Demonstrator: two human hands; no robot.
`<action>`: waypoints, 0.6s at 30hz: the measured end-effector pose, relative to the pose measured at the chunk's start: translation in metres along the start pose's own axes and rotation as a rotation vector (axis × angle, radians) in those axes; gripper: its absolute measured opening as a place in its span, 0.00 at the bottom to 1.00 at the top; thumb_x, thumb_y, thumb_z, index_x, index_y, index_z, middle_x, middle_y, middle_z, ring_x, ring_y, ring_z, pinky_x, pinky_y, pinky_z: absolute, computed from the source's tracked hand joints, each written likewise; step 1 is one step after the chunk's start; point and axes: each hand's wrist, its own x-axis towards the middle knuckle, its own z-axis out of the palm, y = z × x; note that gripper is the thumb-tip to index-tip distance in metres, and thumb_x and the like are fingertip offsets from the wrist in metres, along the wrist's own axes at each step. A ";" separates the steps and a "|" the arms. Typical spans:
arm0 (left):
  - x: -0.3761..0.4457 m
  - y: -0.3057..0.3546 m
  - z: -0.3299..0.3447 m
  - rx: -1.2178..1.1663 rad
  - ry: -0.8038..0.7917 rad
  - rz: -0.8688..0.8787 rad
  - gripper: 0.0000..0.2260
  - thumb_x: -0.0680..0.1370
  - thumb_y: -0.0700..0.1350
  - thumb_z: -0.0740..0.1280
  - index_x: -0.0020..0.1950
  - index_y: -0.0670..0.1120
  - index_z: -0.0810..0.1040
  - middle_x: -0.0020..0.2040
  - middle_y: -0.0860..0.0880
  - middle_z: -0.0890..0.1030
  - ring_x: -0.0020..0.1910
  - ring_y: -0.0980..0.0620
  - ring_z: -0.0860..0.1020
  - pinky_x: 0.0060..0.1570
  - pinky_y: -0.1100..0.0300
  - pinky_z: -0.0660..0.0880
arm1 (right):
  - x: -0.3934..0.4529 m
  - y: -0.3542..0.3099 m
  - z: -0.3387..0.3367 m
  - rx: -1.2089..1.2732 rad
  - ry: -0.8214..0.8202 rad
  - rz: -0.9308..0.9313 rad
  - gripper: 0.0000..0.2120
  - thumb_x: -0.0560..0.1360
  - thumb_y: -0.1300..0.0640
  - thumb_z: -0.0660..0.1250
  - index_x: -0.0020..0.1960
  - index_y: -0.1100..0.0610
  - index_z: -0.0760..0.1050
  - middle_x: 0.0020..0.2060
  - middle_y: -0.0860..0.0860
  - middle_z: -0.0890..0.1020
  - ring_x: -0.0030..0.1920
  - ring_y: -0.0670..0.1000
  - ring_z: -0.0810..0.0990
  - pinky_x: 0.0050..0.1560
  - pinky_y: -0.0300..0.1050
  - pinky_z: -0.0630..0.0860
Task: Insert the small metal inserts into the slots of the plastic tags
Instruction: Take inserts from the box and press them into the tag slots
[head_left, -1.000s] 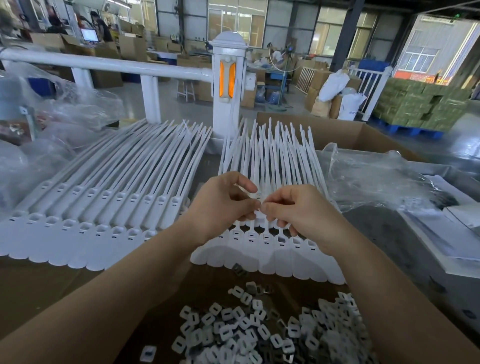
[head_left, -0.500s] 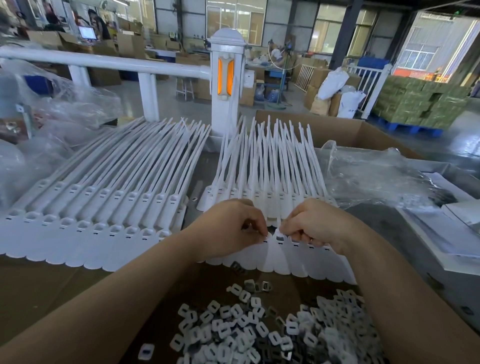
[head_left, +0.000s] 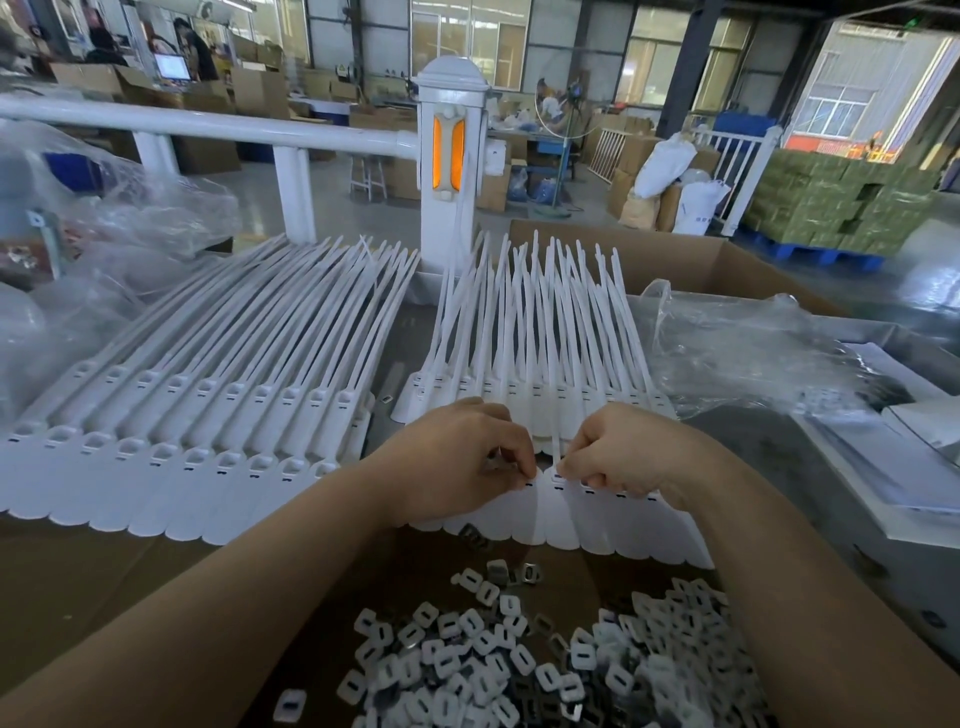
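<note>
Warehouse floor with stacked cartons lies behind a white rail (head_left: 208, 127); the work surface is brown cardboard (head_left: 78, 582).

Head view: two batches of tags lie flat, a left batch (head_left: 197, 447) and a centre batch (head_left: 613, 514). Both hands work at the heads of the centre batch. The left hand (head_left: 462, 462) has curled fingers at a tag slot; whether it holds an insert cannot be told. The right hand (head_left: 618, 452) pinches at the adjacent tag head. Loose inserts (head_left: 493, 660) form a large pile nearest the camera.

Progress, as a judgement: which slots are filled cannot be told; the pile indicates much work left.
</note>
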 end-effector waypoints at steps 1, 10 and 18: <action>0.000 0.000 0.000 0.016 -0.004 0.009 0.04 0.78 0.51 0.69 0.52 0.60 0.80 0.49 0.59 0.77 0.50 0.61 0.72 0.51 0.61 0.72 | 0.000 0.000 0.000 -0.005 0.001 0.003 0.07 0.75 0.57 0.72 0.46 0.61 0.81 0.29 0.50 0.77 0.27 0.46 0.70 0.25 0.37 0.65; 0.000 0.005 0.000 0.264 -0.106 0.115 0.17 0.82 0.50 0.59 0.70 0.62 0.67 0.53 0.54 0.73 0.51 0.54 0.67 0.57 0.57 0.68 | 0.004 0.006 -0.003 0.294 0.017 0.067 0.04 0.77 0.61 0.67 0.45 0.61 0.78 0.25 0.50 0.77 0.22 0.46 0.67 0.21 0.37 0.60; 0.002 0.014 -0.004 0.505 -0.123 0.198 0.18 0.83 0.53 0.53 0.73 0.62 0.64 0.49 0.55 0.67 0.45 0.54 0.64 0.47 0.58 0.61 | 0.006 0.004 0.003 0.306 0.049 -0.002 0.05 0.79 0.56 0.67 0.48 0.57 0.79 0.27 0.51 0.80 0.24 0.46 0.72 0.24 0.37 0.69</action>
